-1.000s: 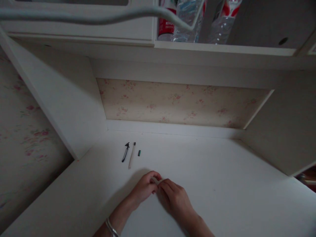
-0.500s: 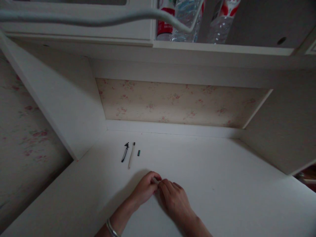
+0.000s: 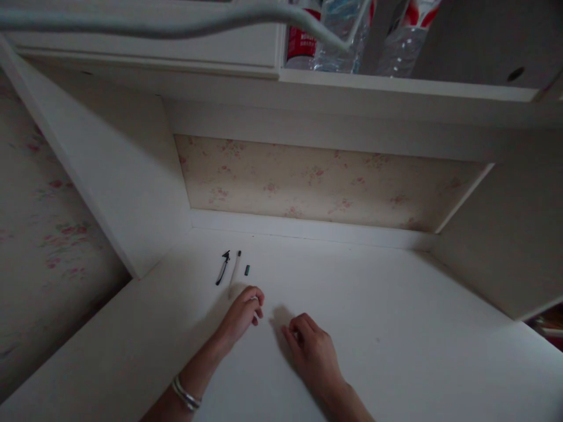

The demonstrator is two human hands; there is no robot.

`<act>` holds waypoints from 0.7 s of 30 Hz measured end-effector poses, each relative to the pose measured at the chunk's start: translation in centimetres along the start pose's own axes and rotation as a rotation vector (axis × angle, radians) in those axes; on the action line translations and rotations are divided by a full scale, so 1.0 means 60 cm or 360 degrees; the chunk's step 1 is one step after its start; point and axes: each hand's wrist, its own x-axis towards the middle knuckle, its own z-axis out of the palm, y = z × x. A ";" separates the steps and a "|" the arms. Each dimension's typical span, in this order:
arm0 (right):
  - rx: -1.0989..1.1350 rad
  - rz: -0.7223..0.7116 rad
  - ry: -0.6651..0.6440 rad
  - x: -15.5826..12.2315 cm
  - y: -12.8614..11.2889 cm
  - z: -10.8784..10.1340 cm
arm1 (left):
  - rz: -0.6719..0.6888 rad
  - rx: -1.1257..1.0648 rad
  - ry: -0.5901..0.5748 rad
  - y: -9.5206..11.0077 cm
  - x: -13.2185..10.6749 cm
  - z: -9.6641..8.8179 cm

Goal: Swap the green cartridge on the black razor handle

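Note:
My left hand [image 3: 241, 313] is raised a little over the white desk, its fingers curled. A small whitish bit shows between them, too hidden to name. My right hand [image 3: 313, 351] is apart from it, to the right, with thumb and fingers bent together; whatever they hold, if anything, is hidden. Just beyond my left hand lies a pale toothbrush [image 3: 234, 271] with a dark head, its lower end near the hand's shadow. To the toothbrush's left is a black-and-clear razor [image 3: 223, 268]. A small dark piece with a green face [image 3: 247, 270] lies to its right.
The white desk [image 3: 378, 293] runs back to a floral wall panel [image 3: 316, 181]. White side panels [image 3: 118, 164] flank it. Above hangs a shelf [image 3: 396, 85] with several plastic bottles [image 3: 402, 50]. A pale curved bar [image 3: 176, 23] crosses the top of the view.
My hands were together over a small whitish thing and have come apart. The left moved left and away from me, toward the toothbrush; the right stayed near its place.

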 end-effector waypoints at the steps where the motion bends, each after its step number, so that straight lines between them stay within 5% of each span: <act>1: 0.0022 0.0000 -0.0010 0.000 0.002 0.001 | 0.0001 0.0195 0.0064 -0.002 0.009 -0.016; 10: 0.0144 -0.0145 -0.0069 0.002 0.005 0.007 | -0.0089 0.0965 0.0457 -0.033 0.094 -0.162; 21: 0.0105 0.0046 0.0007 0.004 0.000 0.002 | -0.0281 0.1511 0.0345 -0.050 0.126 -0.167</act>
